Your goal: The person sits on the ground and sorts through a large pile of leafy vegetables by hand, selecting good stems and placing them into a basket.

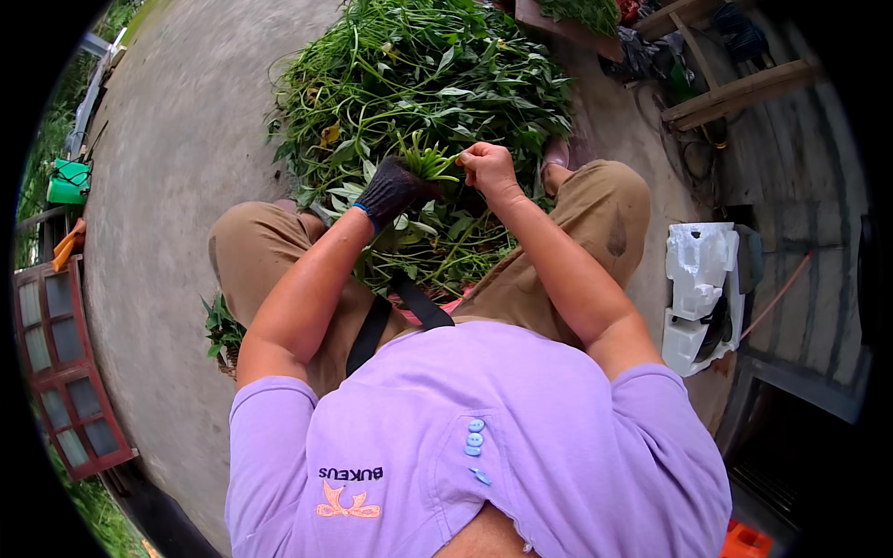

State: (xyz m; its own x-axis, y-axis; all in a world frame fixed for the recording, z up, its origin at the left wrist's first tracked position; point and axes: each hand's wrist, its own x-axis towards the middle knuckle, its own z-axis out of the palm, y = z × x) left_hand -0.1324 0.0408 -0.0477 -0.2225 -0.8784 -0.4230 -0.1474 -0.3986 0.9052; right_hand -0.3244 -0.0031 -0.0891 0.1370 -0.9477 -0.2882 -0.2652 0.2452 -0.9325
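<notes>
My left hand point(392, 192), in a dark knitted glove with a blue cuff edge, is closed around a bundle of green stems point(429, 162), whose ends point up and to the right. Just right of the bundle, my bare right hand point(486, 167) pinches the tip of one thin stem between thumb and fingers. Both hands are over a large heap of leafy green vines point(432, 77) that lies on the ground ahead of me and reaches back between my knees. A few yellowed leaves point(330, 134) show in the heap. The glove hides the lower part of the bundle.
A small leafy bunch point(223, 326) lies beside my left knee. White foam packaging point(698, 293) stands to the right, near a wooden frame point(739, 91). Left on the concrete floor are a green container point(68, 183) and a red-framed window panel point(73, 370). An orange crate point(746, 540) is at lower right.
</notes>
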